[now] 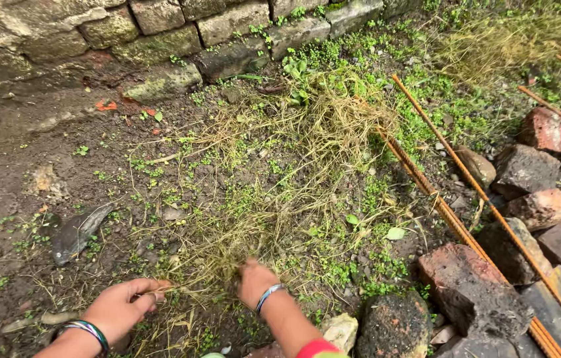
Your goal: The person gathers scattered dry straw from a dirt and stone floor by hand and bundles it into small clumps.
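Note:
A mat of dry yellow grass stems (280,179) lies spread over damp soil with small green weeds. My right hand (254,282) is closed around a bunch of these stems low in the view, a bangle on its wrist. To its left, my left hand (124,306) rests on the ground, with its fingers pinched on a few thin stems; bangles circle that wrist too.
A mossy brick wall (161,30) runs along the top. Rusty steel rods (453,192) lie diagonally at right among broken bricks (469,285) and stones. A dark dead leaf (78,232) lies at left on bare mud.

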